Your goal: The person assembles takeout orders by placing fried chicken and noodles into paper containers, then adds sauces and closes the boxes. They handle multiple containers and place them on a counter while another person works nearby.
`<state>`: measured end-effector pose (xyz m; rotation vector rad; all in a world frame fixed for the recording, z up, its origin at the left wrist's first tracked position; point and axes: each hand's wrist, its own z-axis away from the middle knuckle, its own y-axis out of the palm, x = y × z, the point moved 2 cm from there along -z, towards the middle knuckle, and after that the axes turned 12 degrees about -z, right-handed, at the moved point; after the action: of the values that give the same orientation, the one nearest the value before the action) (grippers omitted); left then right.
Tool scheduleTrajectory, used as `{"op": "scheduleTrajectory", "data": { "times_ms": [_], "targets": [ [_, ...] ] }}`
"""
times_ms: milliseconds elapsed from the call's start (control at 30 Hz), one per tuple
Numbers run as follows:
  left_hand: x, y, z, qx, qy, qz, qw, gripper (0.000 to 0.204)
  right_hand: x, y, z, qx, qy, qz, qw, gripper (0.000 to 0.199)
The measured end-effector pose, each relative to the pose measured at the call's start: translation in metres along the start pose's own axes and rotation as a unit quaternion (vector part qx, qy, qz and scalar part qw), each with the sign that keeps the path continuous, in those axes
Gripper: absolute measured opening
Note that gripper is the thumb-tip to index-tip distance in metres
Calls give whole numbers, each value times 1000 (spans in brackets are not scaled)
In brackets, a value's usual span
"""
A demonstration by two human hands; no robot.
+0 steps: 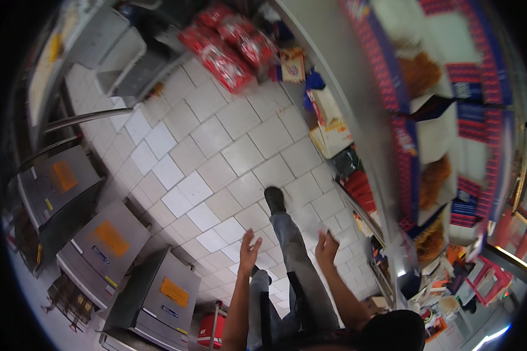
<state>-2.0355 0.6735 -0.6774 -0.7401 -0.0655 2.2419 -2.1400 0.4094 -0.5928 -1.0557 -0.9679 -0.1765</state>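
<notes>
My left hand (250, 251) hangs in front of my left leg, its fingers apart and nothing in it. On the other side of my forward leg is my right hand (327, 248). Its fingers look partly curled and are blurred; a small dark patch shows by the fingertips, and I cannot tell if it is a held thing. Neither hand touches a counter or shelf. One dark shoe (274, 200) is set forward on the tiled floor (216, 149). Open blue-and-red cardboard boxes (386, 99) with fried food (418, 75) in them stand high on the right, nearest my right hand.
Steel cabinets (168, 295) with orange labels line the left. Red plastic-wrapped packs (231, 50) lie ahead, near a grey bin (126, 64). A metal counter edge (328, 64) runs along the right, with cartons (331, 126) below it. A red crate (211, 331) sits low at the left.
</notes>
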Motion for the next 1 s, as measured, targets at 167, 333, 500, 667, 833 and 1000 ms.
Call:
{"op": "scheduleTrajectory", "data": {
  "times_ms": [167,333,500,667,833,1000],
  "targets": [
    [-85,-107,14,108,53,164,979,60,129,-40,12,127,168,-272,939,39],
    [-127,-214,72,64,46,243,967,23,180,-59,-59,264,245,-311,879,39],
    [-188,-277,86,-178,96,127,971,21,239,-27,-112,366,209,-420,804,45],
    [-289,-343,56,-234,224,181,929,24,325,-1,-178,342,254,-646,633,61],
    [-425,-440,-29,-279,271,252,886,18,427,-39,-304,260,68,-675,688,40],
    [-585,-527,-136,-350,289,328,829,21,487,-44,-381,74,2,-611,788,38]
  ]
}}
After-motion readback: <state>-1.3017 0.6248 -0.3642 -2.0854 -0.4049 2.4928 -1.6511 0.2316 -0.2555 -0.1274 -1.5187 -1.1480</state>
